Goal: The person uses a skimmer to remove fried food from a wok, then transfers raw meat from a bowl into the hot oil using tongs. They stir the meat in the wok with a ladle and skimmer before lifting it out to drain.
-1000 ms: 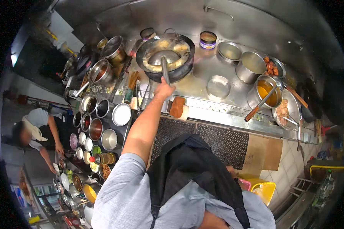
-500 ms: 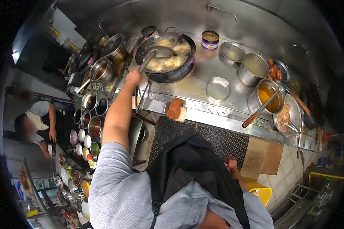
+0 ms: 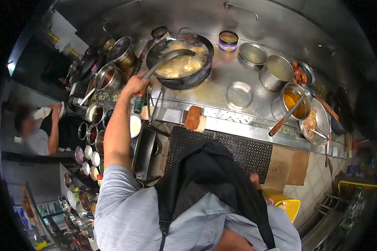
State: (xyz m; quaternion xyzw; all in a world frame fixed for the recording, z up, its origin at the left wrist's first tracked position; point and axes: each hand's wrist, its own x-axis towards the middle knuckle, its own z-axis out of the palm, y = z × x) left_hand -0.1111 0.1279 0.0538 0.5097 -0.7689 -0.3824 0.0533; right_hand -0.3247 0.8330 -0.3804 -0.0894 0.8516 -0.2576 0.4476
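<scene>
My left hand point(image 3: 135, 85) is closed round the handle of a long metal ladle point(image 3: 158, 65). The handle's green butt end shows below my fist. Over the black wok point(image 3: 205, 72) the ladle's bowl is tilted on its side, at the surface of bubbling, yellowish oil. Pale, battered-looking pieces point(image 3: 192, 64) float in the oil. My right hand point(image 3: 254, 180) hangs low at my right side, largely hidden behind the black apron. Its fingers are too small and covered to read.
Right of the wok stand a tin point(image 3: 228, 41), a steel pot point(image 3: 276, 72), a pot of orange liquid point(image 3: 284, 108) and a bowl of raw-looking meat point(image 3: 321, 115). A brown sponge-like block point(image 3: 192, 118) lies on the front edge. A co-worker point(image 3: 46, 129) stands far left, beyond several sauce containers.
My left hand has drawn back left and down, and the ladle's bowl has turned onto its side. The co-worker's hand has risen towards the chest. My right hand shows less.
</scene>
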